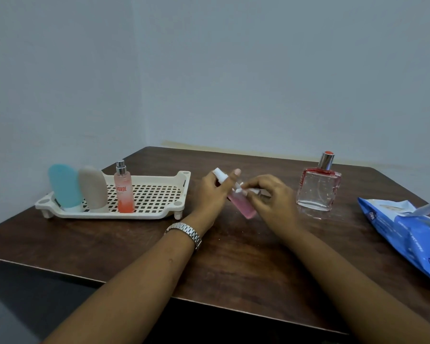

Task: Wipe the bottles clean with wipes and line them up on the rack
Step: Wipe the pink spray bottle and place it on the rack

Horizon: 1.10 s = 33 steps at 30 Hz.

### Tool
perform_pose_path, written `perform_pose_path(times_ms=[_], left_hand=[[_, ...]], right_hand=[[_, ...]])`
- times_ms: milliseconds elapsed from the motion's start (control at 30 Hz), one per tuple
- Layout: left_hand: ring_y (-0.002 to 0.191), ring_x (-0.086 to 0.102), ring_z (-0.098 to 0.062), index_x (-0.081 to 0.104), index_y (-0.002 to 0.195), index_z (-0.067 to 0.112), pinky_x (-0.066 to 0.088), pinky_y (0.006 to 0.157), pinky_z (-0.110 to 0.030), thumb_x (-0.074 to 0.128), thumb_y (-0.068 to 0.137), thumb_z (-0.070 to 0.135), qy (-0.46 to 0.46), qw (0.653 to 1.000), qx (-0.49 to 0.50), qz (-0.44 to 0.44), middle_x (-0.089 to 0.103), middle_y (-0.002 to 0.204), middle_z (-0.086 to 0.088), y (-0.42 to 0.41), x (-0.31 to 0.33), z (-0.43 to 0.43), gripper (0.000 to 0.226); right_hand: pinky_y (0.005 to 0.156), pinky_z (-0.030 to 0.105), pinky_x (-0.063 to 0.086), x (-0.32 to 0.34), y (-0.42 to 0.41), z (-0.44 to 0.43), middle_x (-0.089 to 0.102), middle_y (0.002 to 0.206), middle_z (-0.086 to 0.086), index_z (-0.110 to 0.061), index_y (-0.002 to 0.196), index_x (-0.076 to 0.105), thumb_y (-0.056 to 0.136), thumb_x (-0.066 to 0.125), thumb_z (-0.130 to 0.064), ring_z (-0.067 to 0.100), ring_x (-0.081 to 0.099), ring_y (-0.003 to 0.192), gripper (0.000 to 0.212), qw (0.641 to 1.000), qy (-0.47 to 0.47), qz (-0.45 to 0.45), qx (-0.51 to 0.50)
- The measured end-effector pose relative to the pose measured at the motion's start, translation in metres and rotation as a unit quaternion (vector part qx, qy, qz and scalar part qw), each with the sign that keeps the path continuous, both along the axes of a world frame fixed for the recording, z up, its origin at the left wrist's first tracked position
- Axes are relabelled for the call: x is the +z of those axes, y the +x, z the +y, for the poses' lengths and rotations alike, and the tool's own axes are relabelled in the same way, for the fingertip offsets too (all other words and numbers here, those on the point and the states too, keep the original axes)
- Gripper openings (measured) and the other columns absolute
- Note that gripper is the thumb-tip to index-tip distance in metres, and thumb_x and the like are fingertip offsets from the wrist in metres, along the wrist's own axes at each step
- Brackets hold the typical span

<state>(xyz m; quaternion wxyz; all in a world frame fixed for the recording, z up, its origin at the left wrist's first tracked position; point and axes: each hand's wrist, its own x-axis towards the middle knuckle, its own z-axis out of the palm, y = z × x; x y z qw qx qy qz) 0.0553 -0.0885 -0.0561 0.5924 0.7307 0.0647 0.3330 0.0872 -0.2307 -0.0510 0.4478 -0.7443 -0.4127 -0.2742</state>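
Note:
My left hand [212, 192] grips a small pink bottle [243, 207] with a white cap, tilted over the table's middle. My right hand [271, 197] pinches a small white wipe [240, 189] against the bottle's side. On the cream rack [159, 192] at the left stand a blue bottle [63, 187], a beige bottle [93, 187] and a slim orange spray bottle [123, 192], side by side. A square clear perfume bottle [319, 188] with a silver cap stands on the table to the right.
A blue pack of wet wipes [407, 234] lies at the table's right edge, flap open. The dark wooden table [233, 264] sits in a corner between two pale walls. A metal watch [186, 233] is on my left wrist.

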Motion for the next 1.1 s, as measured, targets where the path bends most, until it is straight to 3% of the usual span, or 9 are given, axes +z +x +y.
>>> perform_pose_path(times_ms=[133, 200, 333, 467, 667, 767, 900, 1000, 1100], left_hand=[[0.060, 0.056, -0.005, 0.059, 0.075, 0.019, 0.044, 0.056, -0.020, 0.069, 0.085, 0.034, 0.094, 0.993, -0.061, -0.024, 0.061, 0.067, 0.004, -0.006, 0.003, -0.010, 0.021], [0.062, 0.061, -0.010, 0.059, 0.076, 0.022, 0.048, 0.056, -0.026, 0.071, 0.082, 0.033, 0.109, 0.990, -0.075, -0.049, 0.062, 0.068, 0.004, -0.006, 0.002, -0.010, 0.016], [0.083, 0.069, -0.021, 0.064, 0.094, 0.034, 0.058, 0.067, -0.039, 0.070, 0.073, 0.048, 0.098, 0.990, -0.078, -0.065, 0.069, 0.090, 0.005, -0.007, 0.002, -0.009, 0.025], [0.088, 0.067, -0.007, 0.069, 0.104, 0.026, 0.057, 0.070, -0.025, 0.073, 0.079, 0.031, 0.104, 0.988, -0.100, -0.057, 0.071, 0.100, 0.002, -0.005, 0.003, -0.008, 0.025], [0.093, 0.066, 0.001, 0.070, 0.103, 0.020, 0.055, 0.079, -0.028, 0.073, 0.083, 0.021, 0.110, 0.985, -0.109, -0.072, 0.070, 0.103, 0.010, -0.006, 0.003, -0.006, 0.021], [0.098, 0.065, 0.003, 0.070, 0.105, 0.019, 0.056, 0.083, -0.026, 0.072, 0.083, 0.022, 0.105, 0.985, -0.117, -0.072, 0.069, 0.108, 0.011, -0.005, 0.003, -0.005, 0.022], [0.096, 0.068, -0.008, 0.069, 0.106, 0.022, 0.056, 0.081, -0.028, 0.075, 0.081, 0.027, 0.094, 0.986, -0.123, -0.063, 0.072, 0.100, 0.004, -0.004, 0.002, -0.007, 0.026], [0.092, 0.069, -0.017, 0.072, 0.099, 0.017, 0.056, 0.079, -0.034, 0.074, 0.082, 0.026, 0.077, 0.991, -0.100, -0.053, 0.073, 0.098, -0.002, -0.002, 0.001, -0.005, 0.019], [0.081, 0.067, -0.011, 0.072, 0.096, 0.007, 0.054, 0.073, -0.032, 0.072, 0.082, 0.026, 0.061, 0.994, -0.087, -0.040, 0.073, 0.095, -0.007, 0.001, -0.001, -0.005, 0.024]], right_hand=[[0.074, 0.017, 0.050, 0.000, 0.005, -0.004, 0.066, 0.087, -0.004, -0.022, 0.085, 0.064, 0.084, 0.067, -0.007, 0.003, 0.062, 0.084, 0.015, 0.985, 0.099, 0.133, 0.048], [0.078, 0.028, 0.055, 0.001, 0.007, -0.004, 0.068, 0.089, 0.000, -0.020, 0.088, 0.064, 0.085, 0.067, -0.010, 0.011, 0.066, 0.088, 0.011, 0.965, 0.133, 0.201, 0.102], [0.076, 0.032, 0.055, 0.001, 0.011, -0.004, 0.072, 0.087, 0.000, -0.022, 0.088, 0.070, 0.087, 0.064, -0.011, 0.015, 0.068, 0.086, 0.013, 0.968, 0.091, 0.206, 0.110], [0.076, 0.039, 0.055, -0.002, 0.018, -0.009, 0.072, 0.088, 0.004, -0.017, 0.093, 0.071, 0.091, 0.058, -0.011, 0.019, 0.067, 0.086, 0.015, 0.959, 0.042, 0.261, 0.098], [0.079, 0.021, 0.053, 0.009, 0.002, -0.002, 0.071, 0.094, 0.004, -0.007, 0.096, 0.069, 0.090, 0.054, 0.005, 0.008, 0.066, 0.089, 0.020, 0.952, 0.110, 0.226, 0.173], [0.082, 0.028, 0.054, 0.008, 0.004, -0.002, 0.072, 0.095, 0.001, -0.019, 0.094, 0.070, 0.091, 0.053, 0.003, 0.013, 0.067, 0.094, 0.029, 0.969, 0.066, 0.185, 0.150], [0.081, 0.039, 0.053, 0.005, 0.015, -0.005, 0.071, 0.094, 0.003, -0.017, 0.096, 0.070, 0.093, 0.053, -0.006, 0.019, 0.065, 0.092, 0.021, 0.972, 0.025, 0.214, 0.098], [0.067, 0.018, 0.046, 0.003, 0.018, -0.007, 0.067, 0.093, 0.001, -0.010, 0.102, 0.069, 0.094, 0.049, -0.007, 0.009, 0.059, 0.081, 0.022, 0.976, -0.087, 0.199, 0.024], [0.068, 0.019, 0.041, 0.003, 0.018, -0.012, 0.067, 0.101, 0.003, -0.010, 0.107, 0.068, 0.094, 0.047, -0.005, 0.014, 0.058, 0.091, 0.026, 0.966, -0.159, 0.203, -0.017]])
